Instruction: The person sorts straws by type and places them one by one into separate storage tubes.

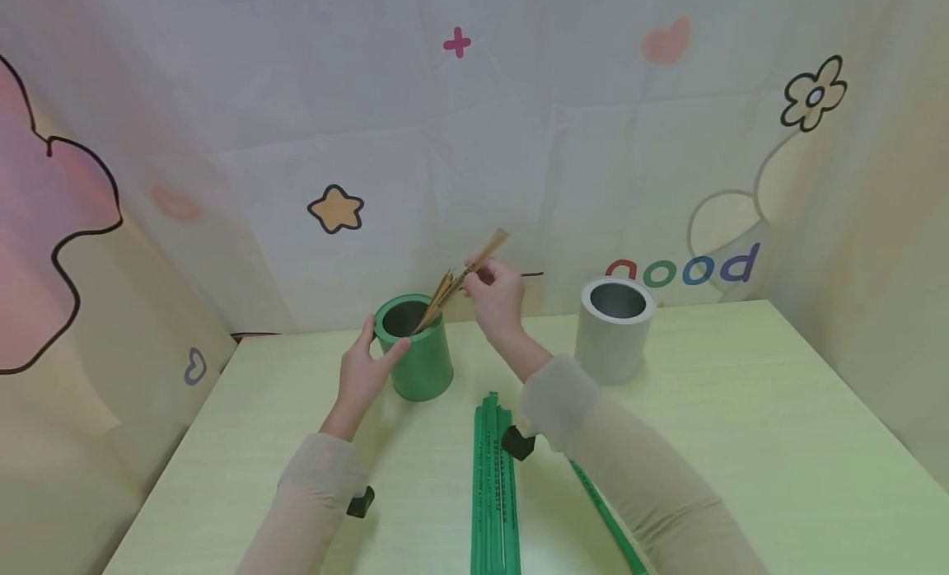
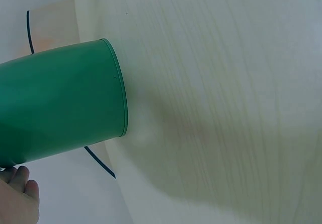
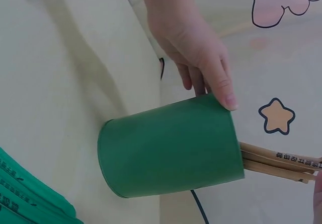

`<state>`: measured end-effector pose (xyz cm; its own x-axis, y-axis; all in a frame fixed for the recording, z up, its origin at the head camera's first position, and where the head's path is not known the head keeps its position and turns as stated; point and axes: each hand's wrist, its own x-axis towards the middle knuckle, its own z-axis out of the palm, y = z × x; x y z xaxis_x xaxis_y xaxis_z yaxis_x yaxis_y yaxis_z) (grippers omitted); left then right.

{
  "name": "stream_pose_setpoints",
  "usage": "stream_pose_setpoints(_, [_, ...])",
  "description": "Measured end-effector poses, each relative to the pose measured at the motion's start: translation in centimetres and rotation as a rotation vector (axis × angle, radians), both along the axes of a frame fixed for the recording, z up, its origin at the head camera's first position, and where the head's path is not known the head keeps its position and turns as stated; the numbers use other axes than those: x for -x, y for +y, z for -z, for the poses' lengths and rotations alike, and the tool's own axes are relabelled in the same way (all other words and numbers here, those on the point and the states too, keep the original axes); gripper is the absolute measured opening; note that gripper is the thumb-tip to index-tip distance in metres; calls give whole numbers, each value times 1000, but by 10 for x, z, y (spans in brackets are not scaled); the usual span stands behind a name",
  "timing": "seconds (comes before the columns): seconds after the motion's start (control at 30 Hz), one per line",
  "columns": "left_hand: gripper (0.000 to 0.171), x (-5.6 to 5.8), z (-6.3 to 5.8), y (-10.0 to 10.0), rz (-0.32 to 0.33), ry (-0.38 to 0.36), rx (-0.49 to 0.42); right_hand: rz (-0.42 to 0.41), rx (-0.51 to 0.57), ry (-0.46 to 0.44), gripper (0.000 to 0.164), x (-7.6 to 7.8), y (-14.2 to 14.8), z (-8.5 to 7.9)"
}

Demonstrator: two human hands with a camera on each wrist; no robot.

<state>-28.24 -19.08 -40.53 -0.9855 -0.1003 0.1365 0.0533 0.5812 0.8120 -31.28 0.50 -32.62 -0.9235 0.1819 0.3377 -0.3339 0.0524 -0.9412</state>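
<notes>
A green cylindrical canister point(image 1: 424, 369) stands upright near the table's back edge. My left hand point(image 1: 362, 381) grips its rim from the left, thumb on the near side. Several slim brown paper-wrapped sticks with dark print point(image 3: 271, 169), which look like wrapped chopsticks, lean out of its mouth towards the right. My right hand point(image 1: 498, 301) pinches brown sticks just above and right of the rim. Their lower ends are hidden inside the canister. In the left wrist view, the canister's side point(image 2: 65, 98) fills the left part, with only some fingertips point(image 2: 31, 189) showing.
A white canister point(image 1: 611, 348) stands at the back right. A bundle of long green printed packets point(image 1: 489, 484) lies at the front middle, with a single green packet point(image 1: 604, 509) beside it, partly under my right sleeve. A printed curtain point(image 1: 519, 163) hangs behind the table.
</notes>
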Motion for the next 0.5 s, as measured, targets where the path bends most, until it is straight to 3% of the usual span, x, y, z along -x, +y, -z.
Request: stream_pose_setpoints(0.5, [91,1,1,-1,3,3,1,35,-68,-92,11,-2,-19,27])
